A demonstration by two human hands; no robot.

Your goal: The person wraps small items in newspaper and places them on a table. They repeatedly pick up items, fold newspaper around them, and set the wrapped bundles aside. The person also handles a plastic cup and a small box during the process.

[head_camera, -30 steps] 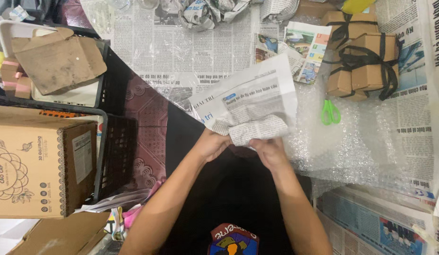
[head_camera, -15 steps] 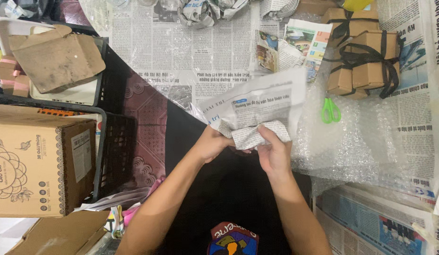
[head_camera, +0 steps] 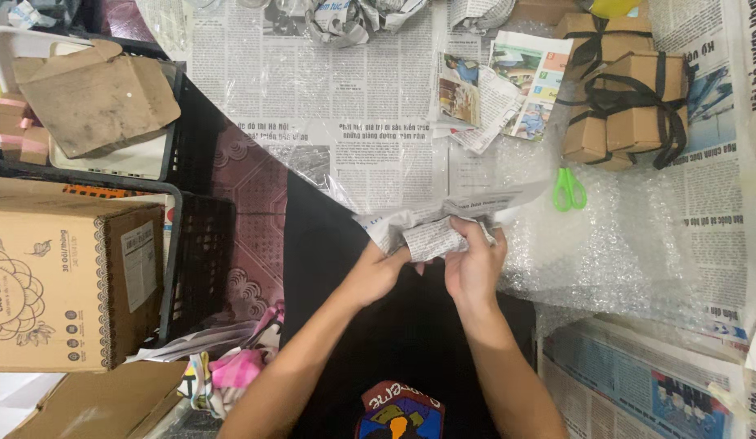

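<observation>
Newspaper sheet: earlier spread wide above the wrists, now folded low over the bundle, so the wrap looks nearly closed.
Right hand: fingers curled tight round the wrapped bundle.
Left hand: pinching the bundle's left edge, over the lap.

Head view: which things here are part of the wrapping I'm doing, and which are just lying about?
In hand:
left hand and right hand, both gripping the newspaper-wrapped bundle
bubble wrap sheet beside it

Lying about:
green scissors
tied cardboard boxes
printed carton
black crate
crumpled newspaper
</observation>
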